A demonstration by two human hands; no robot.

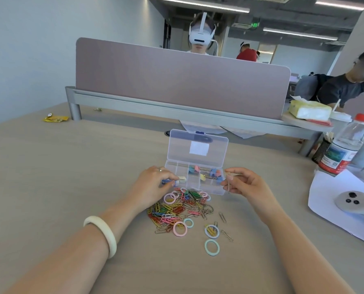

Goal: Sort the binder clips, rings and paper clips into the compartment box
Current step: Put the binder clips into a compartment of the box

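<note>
At a desk, a person's left hand pinches a pale binder clip at the left end of the open compartment box. The right hand pinches a thin wire piece just beside the box's right end. Coloured binder clips fill the right compartments. Loose paper clips and rings lie heaped in front of the box.

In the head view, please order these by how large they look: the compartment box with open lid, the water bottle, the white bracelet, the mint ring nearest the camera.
1. compartment box, lid included.
2. water bottle.
3. white bracelet; nearer the camera, which may enlarge it.
4. mint ring.
</note>
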